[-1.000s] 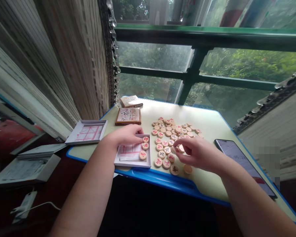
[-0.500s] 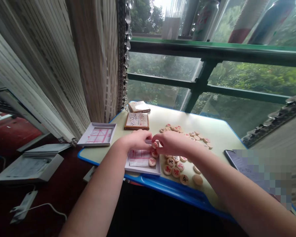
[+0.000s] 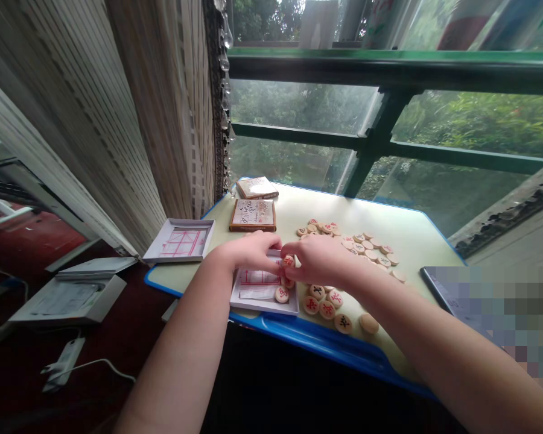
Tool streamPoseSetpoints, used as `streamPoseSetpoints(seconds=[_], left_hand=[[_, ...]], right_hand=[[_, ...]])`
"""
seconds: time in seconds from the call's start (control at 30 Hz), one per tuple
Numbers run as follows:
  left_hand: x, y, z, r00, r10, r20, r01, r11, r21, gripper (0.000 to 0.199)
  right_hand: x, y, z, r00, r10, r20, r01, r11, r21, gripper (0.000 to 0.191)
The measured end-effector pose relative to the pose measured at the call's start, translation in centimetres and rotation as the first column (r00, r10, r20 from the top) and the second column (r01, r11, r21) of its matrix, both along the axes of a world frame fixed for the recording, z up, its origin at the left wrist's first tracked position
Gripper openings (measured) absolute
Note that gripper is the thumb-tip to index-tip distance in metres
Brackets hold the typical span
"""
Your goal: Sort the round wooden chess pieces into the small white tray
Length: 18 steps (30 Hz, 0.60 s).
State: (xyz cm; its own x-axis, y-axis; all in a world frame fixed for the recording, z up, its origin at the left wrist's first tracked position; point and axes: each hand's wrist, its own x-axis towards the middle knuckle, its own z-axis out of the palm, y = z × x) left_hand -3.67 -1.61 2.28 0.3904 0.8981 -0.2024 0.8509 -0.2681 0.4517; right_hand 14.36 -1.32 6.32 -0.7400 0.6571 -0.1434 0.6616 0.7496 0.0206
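A white shallow box [image 3: 265, 308] lies at the table's near edge, with a red-lined sheet [image 3: 257, 289] inside. A round wooden Chinese chess piece [image 3: 282, 294] with a red character rests along its right side. Above it, another red-marked piece [image 3: 288, 261] is in the fingers of my right hand [image 3: 317, 259], over the box's far right corner. My left hand [image 3: 253, 252] reaches over the far left part of the box, thumb and fingers apart, the thumb close to that piece. Several more pieces [image 3: 326, 310] lie right of the box, some hidden under my right hand and forearm.
Further pieces [image 3: 368, 245] are spread across the table [image 3: 298, 202]. Two decorated flat boxes [image 3: 252, 215] sit at the back left. Another shallow box [image 3: 181, 241] overhangs the left edge. A dark-edged device [image 3: 438, 292] lies at the right; the window [image 3: 298, 108] is behind.
My left thumb and fingers have spread apart more and the thumb shows more clearly. The piece by my right fingertips stays at the box's far right corner. The view has shifted slightly.
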Motion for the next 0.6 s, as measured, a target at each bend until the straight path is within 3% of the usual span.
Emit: streamPoseSetpoints(seconds=[0.6], left_hand=[[0.15,-0.1,0.17,0.998,0.027,0.059,-0.026,0.999,-0.023,0.051]], right_hand=[[0.45,0.22,-0.6,0.998,-0.028,-0.05,0.031,0.997,0.066,0.036]])
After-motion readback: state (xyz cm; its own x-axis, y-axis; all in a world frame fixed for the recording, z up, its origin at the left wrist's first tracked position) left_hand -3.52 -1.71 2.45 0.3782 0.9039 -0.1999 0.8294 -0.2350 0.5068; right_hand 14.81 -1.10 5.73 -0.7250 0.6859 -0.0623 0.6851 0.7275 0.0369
